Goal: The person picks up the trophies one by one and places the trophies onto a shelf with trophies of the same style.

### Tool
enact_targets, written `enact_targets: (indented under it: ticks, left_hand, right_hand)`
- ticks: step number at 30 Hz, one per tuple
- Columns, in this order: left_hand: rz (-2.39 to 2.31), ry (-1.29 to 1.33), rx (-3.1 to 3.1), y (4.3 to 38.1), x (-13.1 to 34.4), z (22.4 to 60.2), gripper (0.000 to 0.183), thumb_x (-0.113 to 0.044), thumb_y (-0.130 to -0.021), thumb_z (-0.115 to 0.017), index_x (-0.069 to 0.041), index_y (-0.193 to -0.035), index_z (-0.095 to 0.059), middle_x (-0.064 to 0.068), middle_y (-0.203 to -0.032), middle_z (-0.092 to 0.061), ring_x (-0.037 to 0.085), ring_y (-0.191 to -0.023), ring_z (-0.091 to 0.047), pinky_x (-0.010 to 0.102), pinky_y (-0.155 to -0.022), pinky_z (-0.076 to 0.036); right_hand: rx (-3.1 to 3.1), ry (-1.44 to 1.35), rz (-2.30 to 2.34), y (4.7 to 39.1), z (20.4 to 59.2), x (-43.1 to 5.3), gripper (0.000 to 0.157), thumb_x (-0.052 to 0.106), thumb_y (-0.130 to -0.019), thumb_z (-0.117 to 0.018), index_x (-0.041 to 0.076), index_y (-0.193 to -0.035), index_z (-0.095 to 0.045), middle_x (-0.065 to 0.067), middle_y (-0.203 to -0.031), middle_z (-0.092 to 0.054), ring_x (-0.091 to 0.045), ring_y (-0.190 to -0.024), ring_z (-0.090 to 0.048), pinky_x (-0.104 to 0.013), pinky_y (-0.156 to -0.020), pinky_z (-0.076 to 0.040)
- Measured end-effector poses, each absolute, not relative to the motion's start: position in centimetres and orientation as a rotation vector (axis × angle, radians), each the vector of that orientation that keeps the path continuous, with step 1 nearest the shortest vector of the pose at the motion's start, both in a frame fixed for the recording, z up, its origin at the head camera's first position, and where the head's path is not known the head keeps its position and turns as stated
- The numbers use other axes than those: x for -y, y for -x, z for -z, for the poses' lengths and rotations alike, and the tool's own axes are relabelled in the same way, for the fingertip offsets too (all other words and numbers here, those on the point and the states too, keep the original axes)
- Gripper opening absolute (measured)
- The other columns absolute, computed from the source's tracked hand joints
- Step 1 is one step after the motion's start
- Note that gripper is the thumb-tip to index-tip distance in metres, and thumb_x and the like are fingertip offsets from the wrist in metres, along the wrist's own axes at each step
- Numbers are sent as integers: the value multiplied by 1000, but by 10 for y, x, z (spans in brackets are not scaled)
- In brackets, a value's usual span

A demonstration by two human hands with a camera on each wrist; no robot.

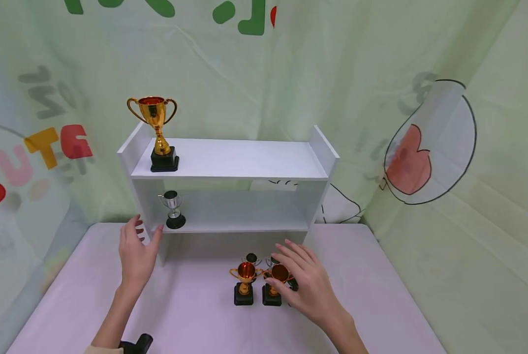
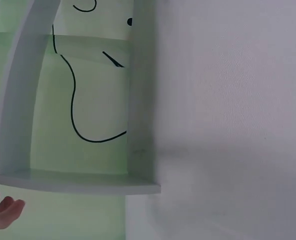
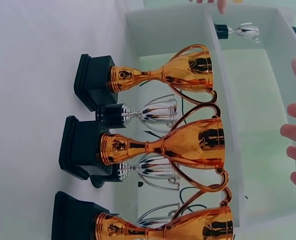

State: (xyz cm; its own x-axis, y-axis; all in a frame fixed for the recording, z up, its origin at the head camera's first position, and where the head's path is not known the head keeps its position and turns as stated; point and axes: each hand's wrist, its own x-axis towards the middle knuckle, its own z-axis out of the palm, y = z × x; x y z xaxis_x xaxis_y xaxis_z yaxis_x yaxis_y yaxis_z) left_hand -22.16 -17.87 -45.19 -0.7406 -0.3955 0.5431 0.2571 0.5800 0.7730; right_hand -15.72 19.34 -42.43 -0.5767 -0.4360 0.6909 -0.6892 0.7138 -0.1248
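My left hand [image 1: 137, 255] is raised beside the shelf's left side panel, thumb and fingers apart and holding nothing. Close to its thumb, a small silver trophy [image 1: 173, 210] stands upright on the middle shelf. Over the cluster of trophies on the table hovers my right hand [image 1: 305, 282], its fingers loosely extended. It partly hides that cluster in the head view. Gold trophies with black square bases, one at the left [image 1: 244, 280] and one beside it [image 1: 272, 290], stand in front of silver trophies [image 3: 157, 111]. The right wrist view has three gold trophies in a row, apart from the fingers [image 3: 295, 132].
A white shelf unit [image 1: 246, 160] stands at the back of the white table [image 1: 343, 295]. On its top board, at the left end, is a large gold trophy [image 1: 154, 118]. Printed curtains [image 1: 228, 83] surround the table behind and at both sides.
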Motion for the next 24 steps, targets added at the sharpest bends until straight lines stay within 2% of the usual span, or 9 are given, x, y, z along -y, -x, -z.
enact_targets:
  ticks: [3, 6, 8, 13, 16, 20, 22, 24]
  left_hand:
    - [1211, -117, 2092, 226, 181, 455, 54, -10, -95, -71, 10, -141, -49, 30, -127, -57, 43, -104, -60, 26, -82, -48]
    - [1225, -120, 2069, 230, 183, 457, 48, -10, -95, -70, 7, -137, -55, 27, -122, -61, 40, -100, -64, 8, -78, -43]
    - [1228, -111, 2043, 233, 183, 457, 44, -8, -95, -70, 6, -135, -58, 26, -119, -63, 39, -98, -65, 1, -77, -40]
    - [1230, -105, 1995, 237, 184, 455, 39, -3, -94, -69, 5, -132, -63, 24, -116, -67, 31, -93, -67, -1, -76, -42]
    - [1242, -128, 1992, 239, 184, 453, 37, -5, -95, -68, 2, -131, -65, 21, -115, -70, 18, -91, -65, -2, -75, -43]
    - [1263, -152, 1993, 239, 185, 451, 33, -6, -96, -66, 0, -129, -68, 20, -114, -71, -1, -87, -58, -1, -74, -42]
    - [1263, -154, 1988, 240, 185, 450, 32, -6, -96, -65, 0, -127, -68, 21, -113, -71, -7, -86, -56, -1, -74, -42]
    - [1256, -155, 1982, 241, 186, 450, 30, -6, -97, -64, 1, -126, -69, 21, -112, -72, -10, -84, -55, -1, -74, -42]
  right_hand:
    - [2290, -835, -507, 155, 425, -196, 48, 51, -96, -68, 11, -122, -73, -9, -135, -69, -32, -133, -58, -52, -109, -45]
    - [2296, -825, -513, 154, 427, -199, 46, 50, -96, -68, 12, -121, -72, -9, -134, -69, -33, -133, -58, -49, -110, -43]
    - [2290, -821, -518, 153, 428, -200, 47, 51, -97, -67, 12, -122, -72, -9, -134, -69, -34, -132, -58, -47, -111, -43]
    - [2286, -799, -538, 153, 431, -205, 52, 54, -98, -64, 9, -123, -71, -10, -134, -69, -35, -132, -57, -48, -111, -44]
    - [2295, -764, -565, 153, 434, -211, 52, 48, -91, -75, 9, -126, -70, -12, -136, -67, -37, -134, -56, -53, -110, -45]
    - [2294, -719, -590, 155, 438, -220, 64, 36, -78, -90, 7, -130, -67, -14, -138, -66, -40, -133, -55, -59, -105, -47]
    - [2300, -702, -613, 155, 441, -225, 68, 36, -77, -90, 6, -133, -66, -15, -139, -65, -40, -133, -55, -54, -109, -47]
    - [2308, -692, -650, 155, 444, -229, 69, 42, -81, -87, 6, -135, -64, -16, -139, -64, -39, -134, -54, -41, -116, -43]
